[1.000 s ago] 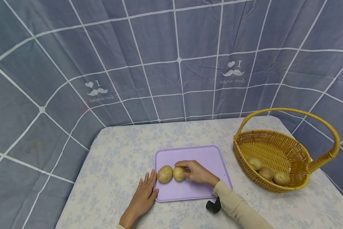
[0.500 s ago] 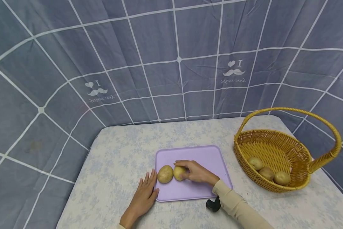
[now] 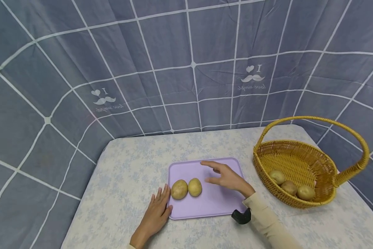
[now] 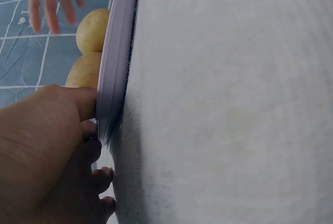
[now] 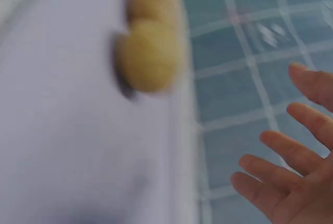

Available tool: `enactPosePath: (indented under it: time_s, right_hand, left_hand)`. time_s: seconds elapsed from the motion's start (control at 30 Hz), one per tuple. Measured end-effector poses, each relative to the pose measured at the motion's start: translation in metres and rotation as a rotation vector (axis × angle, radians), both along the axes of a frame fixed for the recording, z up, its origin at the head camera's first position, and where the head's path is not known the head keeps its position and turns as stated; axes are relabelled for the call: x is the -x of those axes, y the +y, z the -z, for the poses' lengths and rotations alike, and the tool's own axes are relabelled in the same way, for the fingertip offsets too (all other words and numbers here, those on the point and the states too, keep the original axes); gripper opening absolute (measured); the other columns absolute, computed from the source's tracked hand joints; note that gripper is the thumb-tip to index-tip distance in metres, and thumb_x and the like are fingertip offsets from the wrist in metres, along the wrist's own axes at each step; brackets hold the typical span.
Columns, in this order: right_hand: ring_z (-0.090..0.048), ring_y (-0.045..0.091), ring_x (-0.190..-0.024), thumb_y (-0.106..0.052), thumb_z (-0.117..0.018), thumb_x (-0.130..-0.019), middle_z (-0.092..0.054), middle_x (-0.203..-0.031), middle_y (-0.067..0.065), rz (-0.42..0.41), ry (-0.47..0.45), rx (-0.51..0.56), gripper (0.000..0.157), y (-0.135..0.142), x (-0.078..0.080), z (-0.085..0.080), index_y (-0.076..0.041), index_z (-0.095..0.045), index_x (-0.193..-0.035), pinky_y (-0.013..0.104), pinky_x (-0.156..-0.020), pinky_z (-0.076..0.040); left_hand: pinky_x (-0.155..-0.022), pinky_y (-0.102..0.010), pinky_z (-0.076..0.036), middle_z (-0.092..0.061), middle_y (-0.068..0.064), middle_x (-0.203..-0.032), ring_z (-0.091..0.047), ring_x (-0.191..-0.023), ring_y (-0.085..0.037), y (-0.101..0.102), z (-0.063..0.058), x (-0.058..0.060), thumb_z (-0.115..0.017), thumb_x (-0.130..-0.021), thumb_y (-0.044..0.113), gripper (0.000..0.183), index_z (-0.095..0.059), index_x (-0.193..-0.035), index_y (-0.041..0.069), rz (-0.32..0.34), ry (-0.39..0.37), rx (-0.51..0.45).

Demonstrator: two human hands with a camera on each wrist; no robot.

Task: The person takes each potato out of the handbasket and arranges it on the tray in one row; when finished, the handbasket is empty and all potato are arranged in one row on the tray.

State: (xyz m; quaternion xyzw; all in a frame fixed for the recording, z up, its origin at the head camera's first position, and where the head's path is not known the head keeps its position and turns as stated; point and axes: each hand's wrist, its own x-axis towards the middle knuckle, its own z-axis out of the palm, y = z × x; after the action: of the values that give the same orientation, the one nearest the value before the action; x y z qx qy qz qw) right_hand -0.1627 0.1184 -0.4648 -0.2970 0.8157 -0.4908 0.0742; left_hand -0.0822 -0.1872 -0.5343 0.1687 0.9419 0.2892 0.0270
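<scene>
Two potatoes sit side by side on a purple tray (image 3: pixel 217 204): a larger potato (image 3: pixel 179 189) by the left rim and a smaller potato (image 3: pixel 194 187) just right of it. My left hand (image 3: pixel 155 212) rests at the tray's left edge, fingers straight, the thumb against the rim in the left wrist view. Over the tray's right half is my right hand (image 3: pixel 228 177), its fingers spread and holding nothing, a short way right of the smaller potato. The right wrist view also shows this hand (image 5: pixel 296 167) with fingers apart.
A yellow wicker basket (image 3: pixel 267 197) with a tall handle stands to the right, holding several potatoes (image 3: pixel 289 187). A black device (image 3: pixel 241 217) is on the right wrist. The table has a pale floral cloth (image 3: pixel 133 162); a blue-grey curtain (image 3: pixel 174 83) hangs behind.
My right hand has let go of the smaller potato and moved right and up from it. The potato stays beside the larger one. The left hand has not moved.
</scene>
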Motion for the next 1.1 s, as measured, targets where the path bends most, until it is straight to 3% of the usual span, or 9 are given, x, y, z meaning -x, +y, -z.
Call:
enactPosePath:
  time_s: [0.13,0.27,0.4,0.5,0.67,0.77,0.9,1.0,1.1]
  right_hand:
    - [-0.039,0.040,-0.134,-0.010,-0.068,-0.089,-0.042,-0.146,0.021,0.112,0.031,0.102,0.059,0.042,-0.003,-0.026,0.000,-0.044,-0.141,0.050,-0.108,-0.035]
    - [-0.042,0.024,-0.134,-0.002,-0.063,-0.091,-0.041,-0.147,0.020,0.215,0.056,0.204,0.058,0.091,-0.015,-0.044,0.001,-0.040,-0.144,0.028,-0.107,-0.039]
    - [-0.047,0.002,-0.127,0.006,-0.056,-0.092,-0.048,-0.144,0.001,0.289,0.051,0.316,0.056,0.138,-0.026,-0.051,0.004,-0.036,-0.145,0.013,-0.097,-0.043]
    - [-0.048,-0.005,-0.121,0.003,-0.055,-0.094,-0.047,-0.141,-0.011,0.354,0.036,0.283,0.058,0.170,-0.026,-0.049,0.000,-0.033,-0.148,0.010,-0.091,-0.044]
    - [-0.040,-0.014,-0.115,-0.016,-0.058,-0.097,-0.031,-0.153,0.019,0.445,-0.040,0.026,0.065,0.210,-0.020,-0.029,-0.010,-0.025,-0.153,0.004,-0.084,-0.041]
    - [-0.039,0.011,-0.133,-0.022,-0.059,-0.097,-0.024,-0.151,0.031,0.435,-0.107,-0.066,0.070,0.221,-0.018,-0.015,-0.003,-0.020,-0.152,0.004,-0.084,-0.038]
    - [-0.023,0.056,-0.134,-0.024,-0.059,-0.096,-0.021,-0.152,0.031,0.390,-0.143,-0.133,0.072,0.222,-0.014,-0.007,0.003,-0.020,-0.150,0.038,-0.105,-0.040]
    - [-0.025,0.056,-0.133,-0.024,-0.061,-0.095,-0.024,-0.151,0.032,0.367,-0.130,-0.179,0.072,0.219,-0.011,-0.002,0.004,-0.023,-0.149,0.064,-0.102,-0.030]
    - [-0.032,0.054,-0.131,-0.021,-0.063,-0.093,-0.032,-0.146,0.034,0.337,-0.109,-0.202,0.070,0.215,-0.009,0.004,0.007,-0.028,-0.146,0.054,-0.101,-0.038]
  left_hand:
    - [-0.115,-0.060,-0.007,-0.017,-0.012,-0.158,-0.013,-0.145,-0.035,0.000,0.000,-0.001,-0.049,-0.100,0.022,0.059,-0.025,-0.150,0.000,-0.004,0.008,-0.002]
    - [-0.114,-0.061,-0.009,-0.019,-0.012,-0.158,-0.014,-0.145,-0.037,0.001,0.001,-0.003,-0.049,-0.100,0.022,0.059,-0.026,-0.150,0.000,-0.003,0.021,-0.006]
    - [-0.113,-0.062,-0.009,-0.019,-0.013,-0.157,-0.015,-0.144,-0.038,0.000,0.001,-0.004,-0.050,-0.100,0.022,0.059,-0.027,-0.149,-0.001,0.000,0.024,-0.016]
    - [-0.114,-0.061,-0.008,-0.019,-0.012,-0.158,-0.014,-0.145,-0.037,0.000,0.001,-0.004,-0.049,-0.100,0.022,0.059,-0.026,-0.149,0.000,0.001,0.020,-0.016]
    - [-0.114,-0.061,-0.007,-0.018,-0.012,-0.158,-0.013,-0.145,-0.036,-0.001,0.001,-0.004,-0.048,-0.100,0.023,0.059,-0.026,-0.150,0.000,0.000,0.008,-0.007]
    - [-0.114,-0.060,-0.007,-0.018,-0.011,-0.158,-0.013,-0.145,-0.035,-0.001,0.002,-0.006,-0.049,-0.100,0.022,0.059,-0.026,-0.150,0.000,-0.006,-0.001,-0.006]
    - [-0.115,-0.059,-0.006,-0.017,-0.010,-0.158,-0.012,-0.146,-0.034,-0.001,0.003,-0.007,-0.049,-0.100,0.023,0.059,-0.026,-0.150,0.001,-0.014,-0.022,-0.014]
    - [-0.115,-0.060,-0.006,-0.017,-0.009,-0.158,-0.011,-0.146,-0.034,0.000,0.004,-0.006,-0.049,-0.100,0.023,0.059,-0.026,-0.150,0.001,-0.017,-0.024,-0.022]
    - [-0.114,-0.060,-0.006,-0.017,-0.010,-0.158,-0.012,-0.145,-0.035,0.001,0.004,-0.005,-0.049,-0.100,0.023,0.059,-0.026,-0.150,0.001,-0.013,-0.010,-0.030]
